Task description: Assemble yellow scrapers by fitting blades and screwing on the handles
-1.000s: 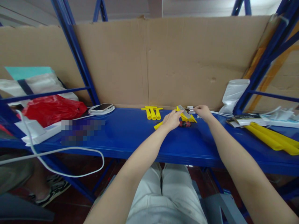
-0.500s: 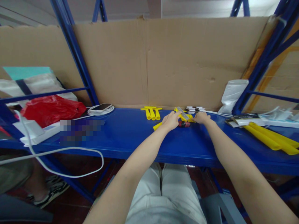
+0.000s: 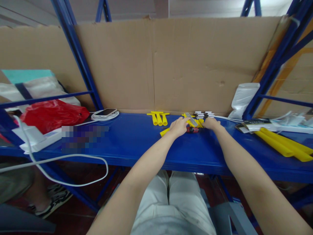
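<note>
Left hand closed on yellow tool, right hand at small yellow pieces, far side of blue metal shelf (image 3: 137, 138).
Your left hand (image 3: 179, 126) curls over a yellow plastic T-shaped tool (image 3: 165, 132); its handle end pokes out left, a greyish flat strip (image 3: 192, 119) shows just right of your fingers. Your right hand (image 3: 211, 123) is bent by the small yellow pieces (image 3: 201, 122); fingertips hidden, can't tell if gripping. Red-and-black cylinder (image 3: 193, 130) lies between your hands, near side; white-and-black stack (image 3: 204, 114) just beyond. Far limit: brown cardboard wall (image 3: 195, 65); near limit: shelf's front edge, under your forearms. Blue surface runs left to the phone (image 3: 109, 112), right to the long yellow tubes (image 3: 281, 143). Three yellow T-shaped pieces (image 3: 159, 118) sit far left of your left hand.
</note>
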A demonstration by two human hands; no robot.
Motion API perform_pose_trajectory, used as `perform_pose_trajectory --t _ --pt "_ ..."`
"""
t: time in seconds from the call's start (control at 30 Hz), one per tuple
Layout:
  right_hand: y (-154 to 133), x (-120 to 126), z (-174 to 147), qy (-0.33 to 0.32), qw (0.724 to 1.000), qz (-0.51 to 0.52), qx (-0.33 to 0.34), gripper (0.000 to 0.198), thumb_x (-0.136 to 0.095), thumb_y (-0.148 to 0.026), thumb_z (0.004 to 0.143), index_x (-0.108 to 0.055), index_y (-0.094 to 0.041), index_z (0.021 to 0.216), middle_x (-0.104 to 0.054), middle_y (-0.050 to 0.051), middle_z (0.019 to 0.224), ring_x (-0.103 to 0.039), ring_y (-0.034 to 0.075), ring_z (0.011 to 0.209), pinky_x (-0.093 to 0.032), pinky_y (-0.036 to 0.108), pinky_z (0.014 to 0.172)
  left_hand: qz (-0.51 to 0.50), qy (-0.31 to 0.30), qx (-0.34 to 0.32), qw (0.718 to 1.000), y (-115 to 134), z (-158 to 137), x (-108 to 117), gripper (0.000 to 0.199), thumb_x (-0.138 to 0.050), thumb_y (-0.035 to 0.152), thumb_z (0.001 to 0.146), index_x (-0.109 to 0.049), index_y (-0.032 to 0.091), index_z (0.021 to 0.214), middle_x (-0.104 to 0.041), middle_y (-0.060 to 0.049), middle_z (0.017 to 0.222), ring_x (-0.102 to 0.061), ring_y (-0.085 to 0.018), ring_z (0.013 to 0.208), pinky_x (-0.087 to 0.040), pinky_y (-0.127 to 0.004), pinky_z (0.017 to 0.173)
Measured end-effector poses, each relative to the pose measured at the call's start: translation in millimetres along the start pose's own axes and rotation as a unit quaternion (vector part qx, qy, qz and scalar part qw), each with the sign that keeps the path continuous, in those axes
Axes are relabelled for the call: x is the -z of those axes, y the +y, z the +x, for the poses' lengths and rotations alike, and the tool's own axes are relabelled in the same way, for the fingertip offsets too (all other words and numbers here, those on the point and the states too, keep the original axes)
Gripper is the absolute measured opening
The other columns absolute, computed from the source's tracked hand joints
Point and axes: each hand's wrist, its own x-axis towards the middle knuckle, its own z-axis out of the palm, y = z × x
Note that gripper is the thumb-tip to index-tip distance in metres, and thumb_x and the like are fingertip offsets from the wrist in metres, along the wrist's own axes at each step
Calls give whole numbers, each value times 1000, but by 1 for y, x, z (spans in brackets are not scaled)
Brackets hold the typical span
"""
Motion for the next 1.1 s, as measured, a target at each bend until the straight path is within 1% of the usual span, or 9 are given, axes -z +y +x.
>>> perform_pose_trajectory --t 0.1,0.27,0.4,0.5,0.57,0.63,0.73,0.93,1.1 --pt "-1 5 -5 -10 999 -27 -18 42 -54 -30 75 -61 -10 111 -59 21 116 -53 33 112 -39 46 91 4 -2 3 1000 0 0 0 42 -40 24 90 -46 30 131 -55 -5 118 -55 -20 109 -43 -30 91" --pt "-2 19 -13 93 992 61 -53 30 -48 -23 78 -64 -10 99 -62 21 108 -57 31 105 -44 39 83 1 5 3 1000 1 0 0 42 -41 24 90 -46 29 132 -56 -6 119 -55 -20 110 -43 -31 92" --pt "-2 26 -10 213 954 200 -69 17 -49 -22 77 -63 -13 80 -65 17 92 -60 27 92 -45 35 79 -4 3 7 1000 0 1 -1 43 -42 24 89 -45 27 133 -55 -6 123 -53 -21 112 -42 -31 93" --pt "-9 29 -6 246 909 328 -75 11 -51 -21 76 -55 -16 67 -62 10 74 -59 21 77 -46 31 72 -10 3 8 1000 1 1 0 45 -42 23 89 -43 25 134 -54 -6 125 -52 -20 114 -41 -31 95" --pt "-17 30 -7 211 871 436 -80 14 -49 -20 78 -50 -17 64 -55 4 62 -55 16 62 -46 28 62 -11 2 9 1000 1 1 1 45 -42 23 89 -43 25 135 -54 -6 126 -52 -20 115 -41 -31 96" --pt "-26 33 -12 142 819 549 -87 14 -46 -19 80 -47 -18 66 -49 -1 56 -49 12 52 -43 25 53 -11 0 13 1000 2 0 2 45 -42 24 89 -42 25 135 -53 -6 127 -52 -21 115 -41 -31 95" --pt "-37 38 -21 56 756 646 -90 13 -46 -17 81 -44 -18 68 -48 -3 54 -45 9 46 -41 22 49 -11 -1 15 1000 3 0 3 46 -42 25 89 -42 25 135 -54 -7 127 -52 -22 115 -42 -33 94" --pt "-38 47 -31 -84 712 695 -54 21 -40 -13 86 -47 -17 67 -48 -2 56 -42 6 47 -41 17 51 -13 1 13 1000 3 0 2 46 -42 24 89 -41 25 135 -53 -6 129 -52 -21 115 -42 -32 94" --pt "-43 49 -35 -82 702 705 -62 21 -40 -9 86 -49 -15 68 -50 -1 58 -43 5 48 -40 14 47 -15 0 16 1000 2 1 2 46 -42 24 89 -41 25 135 -53 -6 129 -51 -21 116 -41 -31 95"
